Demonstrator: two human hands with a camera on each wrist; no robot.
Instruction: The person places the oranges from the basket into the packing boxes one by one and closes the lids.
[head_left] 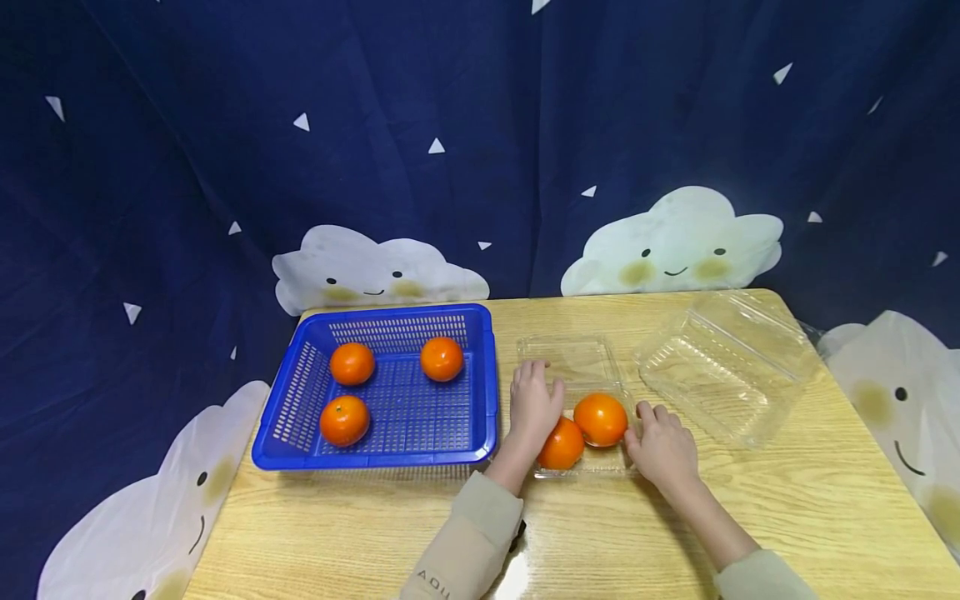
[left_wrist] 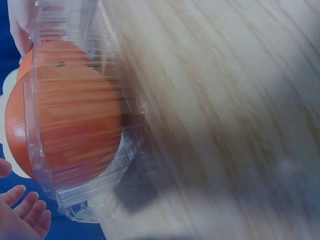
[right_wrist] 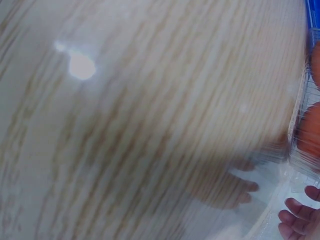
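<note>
A clear plastic clamshell box (head_left: 588,462) lies on the table with its lid (head_left: 566,354) folded back. Two oranges sit side by side in its base: one orange (head_left: 562,444) at the front left, another orange (head_left: 601,419) to the right and slightly behind. My left hand (head_left: 534,408) is at the box's left side, fingers extended and loose, partly overlapping the near orange. On the opposite side my right hand (head_left: 663,446) has its fingertips right at the box's edge. Through the clear ribbed wall, the left wrist view shows the near orange (left_wrist: 75,120) close up, with loose fingers (left_wrist: 32,212) beside it.
To the left stands a blue plastic basket (head_left: 375,460) holding three oranges, one of them an orange (head_left: 442,359) near its back right. Another clear clamshell box (head_left: 723,358) lies at the back right of the wooden table (head_left: 360,533). A dark blue curtain (head_left: 480,100) hangs behind.
</note>
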